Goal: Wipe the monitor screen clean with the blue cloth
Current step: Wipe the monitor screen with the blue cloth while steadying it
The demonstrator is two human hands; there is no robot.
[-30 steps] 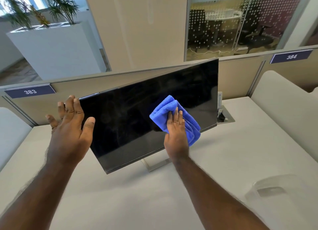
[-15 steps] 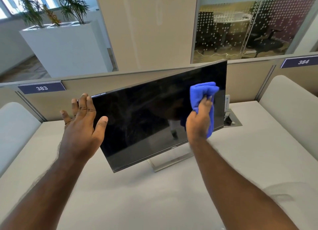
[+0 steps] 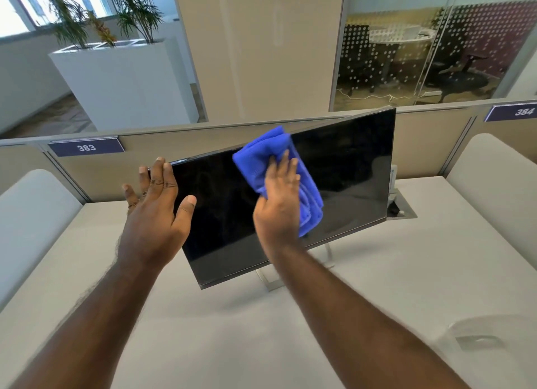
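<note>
Monitor (image 3: 343,179) sits on white tabletop (image 3: 261,330), dark screen, tilted so its right end is higher. Silver stand (image 3: 270,281) visible under bottom edge.

Right hand (image 3: 279,208) is flat on the screen, upper-middle area, fingers extended and close together, pressing blue cloth (image 3: 270,153) against the glass. Cloth is bunched/folded; part sticks up past the monitor's top edge, part hangs out to the right of the hand and below it. No pinch, palm and fingers just press on the cloth.

Left hand (image 3: 157,214) is at the monitor's left edge, grip spread: fingers behind the upper-left corner, thumb out over the front of the screen. Cannot tell if it actually clamps the frame.

Behind: partition with tags 383 (image 3: 86,148) and 384 (image 3: 523,111). Cable hatch (image 3: 402,211) in tabletop by the monitor's right end.
</note>
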